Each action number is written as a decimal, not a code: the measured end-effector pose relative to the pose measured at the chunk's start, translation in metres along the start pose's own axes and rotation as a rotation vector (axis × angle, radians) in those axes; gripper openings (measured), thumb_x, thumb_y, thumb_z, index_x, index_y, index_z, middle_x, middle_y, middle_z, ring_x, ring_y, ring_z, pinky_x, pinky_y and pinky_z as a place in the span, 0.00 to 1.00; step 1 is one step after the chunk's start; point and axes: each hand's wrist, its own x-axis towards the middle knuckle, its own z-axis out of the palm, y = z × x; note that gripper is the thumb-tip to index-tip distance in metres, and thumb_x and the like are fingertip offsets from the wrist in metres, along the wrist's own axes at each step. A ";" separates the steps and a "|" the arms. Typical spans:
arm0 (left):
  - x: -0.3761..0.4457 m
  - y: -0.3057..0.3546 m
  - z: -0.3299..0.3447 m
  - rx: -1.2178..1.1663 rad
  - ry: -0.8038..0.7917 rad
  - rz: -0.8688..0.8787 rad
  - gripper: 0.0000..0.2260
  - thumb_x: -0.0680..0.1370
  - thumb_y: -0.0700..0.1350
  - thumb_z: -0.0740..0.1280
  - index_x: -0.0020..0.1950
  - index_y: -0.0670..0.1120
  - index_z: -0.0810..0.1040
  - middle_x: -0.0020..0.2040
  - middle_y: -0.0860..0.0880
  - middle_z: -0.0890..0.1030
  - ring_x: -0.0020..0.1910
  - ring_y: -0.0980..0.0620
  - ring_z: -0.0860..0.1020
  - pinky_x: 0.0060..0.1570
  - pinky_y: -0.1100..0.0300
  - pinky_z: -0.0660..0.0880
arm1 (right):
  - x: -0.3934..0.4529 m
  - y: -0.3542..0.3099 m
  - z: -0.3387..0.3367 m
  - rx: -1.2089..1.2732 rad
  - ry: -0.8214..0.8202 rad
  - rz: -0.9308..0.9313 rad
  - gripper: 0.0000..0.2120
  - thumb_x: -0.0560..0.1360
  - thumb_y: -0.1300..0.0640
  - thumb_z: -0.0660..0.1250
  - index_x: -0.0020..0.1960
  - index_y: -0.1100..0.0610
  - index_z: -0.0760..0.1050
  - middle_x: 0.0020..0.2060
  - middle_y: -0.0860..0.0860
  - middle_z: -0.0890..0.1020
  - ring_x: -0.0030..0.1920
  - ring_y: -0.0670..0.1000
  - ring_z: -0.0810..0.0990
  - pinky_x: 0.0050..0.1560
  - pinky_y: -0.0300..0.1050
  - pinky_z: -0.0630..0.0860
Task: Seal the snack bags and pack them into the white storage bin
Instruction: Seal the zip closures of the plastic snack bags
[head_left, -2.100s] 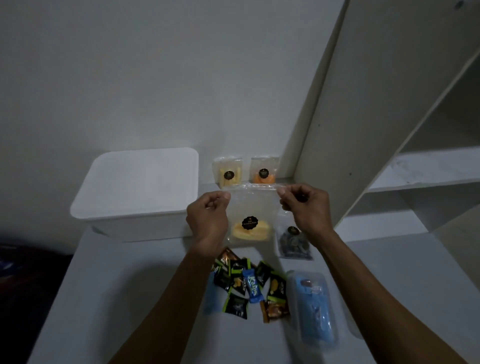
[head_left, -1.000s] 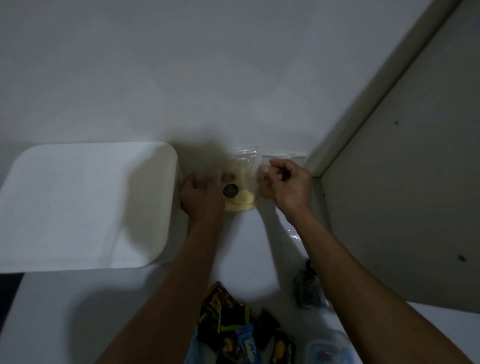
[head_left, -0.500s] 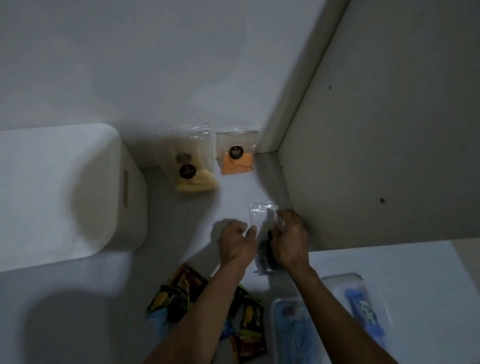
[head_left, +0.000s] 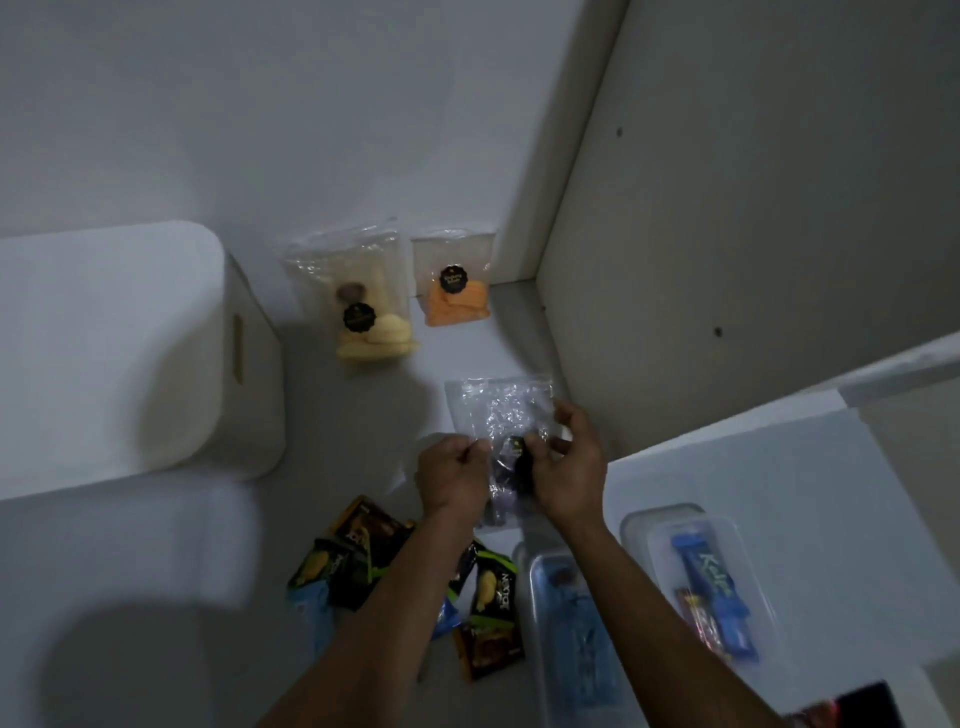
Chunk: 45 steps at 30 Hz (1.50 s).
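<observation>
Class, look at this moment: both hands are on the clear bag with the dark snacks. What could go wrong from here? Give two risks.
1. Both hands, left and right, pinch the clear bag low down, near the snacks; its top edge is free, so the seal may stay partly unclosed.
2. The forearms hang over the loose snack packets; pulling back could sweep some aside.
</observation>
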 end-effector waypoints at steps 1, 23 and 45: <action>-0.007 0.001 -0.009 0.011 0.001 0.022 0.11 0.75 0.41 0.71 0.32 0.47 0.78 0.36 0.45 0.83 0.35 0.51 0.78 0.45 0.54 0.78 | -0.005 -0.006 -0.002 0.052 -0.005 0.003 0.22 0.75 0.64 0.71 0.65 0.50 0.71 0.53 0.40 0.78 0.47 0.46 0.82 0.44 0.27 0.76; -0.215 0.072 -0.221 -0.423 0.137 0.718 0.03 0.77 0.46 0.71 0.49 0.50 0.83 0.45 0.50 0.84 0.46 0.53 0.81 0.51 0.53 0.80 | -0.162 -0.216 -0.099 0.385 -0.337 -0.446 0.06 0.75 0.55 0.72 0.44 0.58 0.82 0.42 0.59 0.84 0.42 0.50 0.82 0.44 0.50 0.81; -0.274 0.069 -0.241 -0.342 0.256 0.903 0.04 0.78 0.43 0.69 0.43 0.48 0.82 0.40 0.51 0.82 0.41 0.56 0.78 0.42 0.65 0.75 | -0.227 -0.300 -0.122 -0.393 -0.489 -0.894 0.05 0.77 0.49 0.69 0.44 0.48 0.77 0.41 0.47 0.83 0.44 0.49 0.81 0.47 0.48 0.79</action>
